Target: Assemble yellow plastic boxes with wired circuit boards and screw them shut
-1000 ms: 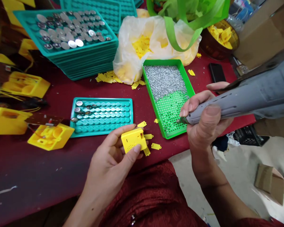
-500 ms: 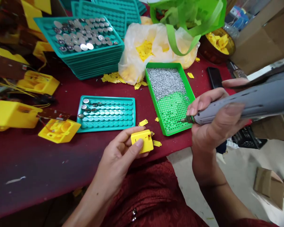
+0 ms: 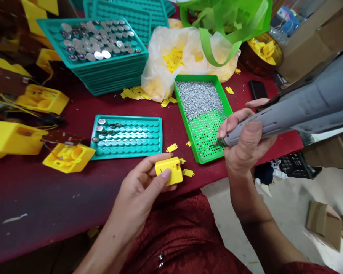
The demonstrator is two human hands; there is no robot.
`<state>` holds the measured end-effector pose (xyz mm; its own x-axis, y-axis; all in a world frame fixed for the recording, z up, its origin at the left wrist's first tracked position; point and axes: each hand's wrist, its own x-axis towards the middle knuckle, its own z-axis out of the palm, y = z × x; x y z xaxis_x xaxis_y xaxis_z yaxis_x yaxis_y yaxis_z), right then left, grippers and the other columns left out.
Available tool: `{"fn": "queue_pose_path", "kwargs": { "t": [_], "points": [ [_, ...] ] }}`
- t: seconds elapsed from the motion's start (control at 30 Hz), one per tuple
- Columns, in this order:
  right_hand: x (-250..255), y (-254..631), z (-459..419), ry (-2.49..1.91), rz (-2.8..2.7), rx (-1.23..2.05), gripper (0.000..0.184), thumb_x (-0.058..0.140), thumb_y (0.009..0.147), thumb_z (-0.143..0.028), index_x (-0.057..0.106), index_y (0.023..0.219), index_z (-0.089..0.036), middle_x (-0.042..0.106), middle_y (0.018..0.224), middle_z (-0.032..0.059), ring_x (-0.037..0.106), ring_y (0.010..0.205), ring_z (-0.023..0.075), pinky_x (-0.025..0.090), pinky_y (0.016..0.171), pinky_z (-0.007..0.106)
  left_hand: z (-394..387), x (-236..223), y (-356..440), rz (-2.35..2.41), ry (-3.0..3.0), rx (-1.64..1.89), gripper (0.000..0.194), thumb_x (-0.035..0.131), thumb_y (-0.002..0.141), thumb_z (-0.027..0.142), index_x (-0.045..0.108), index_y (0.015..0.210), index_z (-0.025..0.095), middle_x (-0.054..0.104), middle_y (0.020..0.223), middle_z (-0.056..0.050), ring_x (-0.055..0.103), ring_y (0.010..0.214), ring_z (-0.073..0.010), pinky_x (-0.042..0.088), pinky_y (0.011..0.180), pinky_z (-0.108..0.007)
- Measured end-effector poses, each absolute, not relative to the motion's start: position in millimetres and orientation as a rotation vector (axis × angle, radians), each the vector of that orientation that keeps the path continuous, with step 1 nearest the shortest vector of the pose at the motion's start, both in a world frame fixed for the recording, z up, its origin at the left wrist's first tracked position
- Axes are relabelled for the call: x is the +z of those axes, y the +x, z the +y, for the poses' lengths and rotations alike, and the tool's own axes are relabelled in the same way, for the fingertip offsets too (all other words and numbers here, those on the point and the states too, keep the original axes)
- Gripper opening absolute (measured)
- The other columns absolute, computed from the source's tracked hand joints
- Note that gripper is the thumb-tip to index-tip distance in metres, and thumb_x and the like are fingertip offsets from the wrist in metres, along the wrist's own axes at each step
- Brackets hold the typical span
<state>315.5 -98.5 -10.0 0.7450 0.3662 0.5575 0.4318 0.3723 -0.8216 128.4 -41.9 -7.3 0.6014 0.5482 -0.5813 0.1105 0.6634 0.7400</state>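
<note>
My left hand [image 3: 148, 182] is closed around a small yellow plastic housing [image 3: 174, 171], thumb on its top face, near the table's front edge. Gripped in my right hand [image 3: 246, 140] is a grey electric screwdriver [image 3: 282, 114], its bit pointing left and down over the perforated part of a green tray [image 3: 198, 158]. Small silver screws [image 3: 200, 97] are heaped in the tray's far half. Whether the bit carries a screw is too small to tell. Little yellow plastic tabs [image 3: 172, 147] lie on the table beside the housing.
A teal tray [image 3: 125, 154] with a few round metal pieces lies left of the green tray. Behind it rises a stack of teal trays [image 3: 117, 76]. Yellow housings with wires [image 3: 71, 156] crowd the left. A plastic bag [image 3: 160, 49] and a phone [image 3: 257, 90] are farther back.
My right hand has shifted slightly left with the screwdriver, whose rear end now sits higher. My left hand keeps hold of the yellow housing. The whole view has drifted a little.
</note>
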Motion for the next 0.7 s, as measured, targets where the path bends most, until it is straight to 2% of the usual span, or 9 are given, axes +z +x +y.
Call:
{"fn": "queue_pose_path", "kwargs": {
  "t": [0.33, 0.53, 0.7],
  "points": [
    [-12.5, 316.8, -96.2, -1.346, -0.764, -0.076, 0.041, 0.063, 0.077, -0.067, 0.046, 0.099, -0.036, 0.044, 0.060, -0.0096, 0.041, 0.039, 0.0103, 0.036, 0.039, 0.025, -41.3, -6.3, 128.2, 0.916, 0.844, 0.293, 0.046, 0.079, 0.075, 0.035, 0.064, 0.116, 0.018, 0.076, 0.103, -0.006, 0.073, 0.084, -0.0181, 0.059, 0.070, -0.024],
    [-12.1, 316.9, -96.5, -1.225, -0.769, -0.046, 0.028, 0.068, 0.079, -0.053, 0.054, 0.097, -0.037, 0.049, 0.062, -0.0082, 0.045, 0.041, 0.0116, 0.037, 0.038, 0.028, -42.1, -4.9, 128.3, 0.907, 0.850, 0.292, 0.043, 0.079, 0.075, 0.035, 0.065, 0.113, 0.019, 0.077, 0.103, -0.006, 0.073, 0.084, -0.0181, 0.059, 0.074, -0.024],
    [-11.7, 317.3, -97.1, -1.204, -0.775, -0.067, 0.032, 0.068, 0.080, -0.053, 0.054, 0.101, -0.034, 0.049, 0.061, -0.0079, 0.044, 0.040, 0.0118, 0.039, 0.038, 0.028, -40.4, -10.7, 127.2, 0.882, 0.846, 0.302, 0.046, 0.081, 0.074, 0.035, 0.066, 0.115, 0.018, 0.077, 0.105, -0.008, 0.074, 0.085, -0.0188, 0.060, 0.076, -0.026]
  ]
}}
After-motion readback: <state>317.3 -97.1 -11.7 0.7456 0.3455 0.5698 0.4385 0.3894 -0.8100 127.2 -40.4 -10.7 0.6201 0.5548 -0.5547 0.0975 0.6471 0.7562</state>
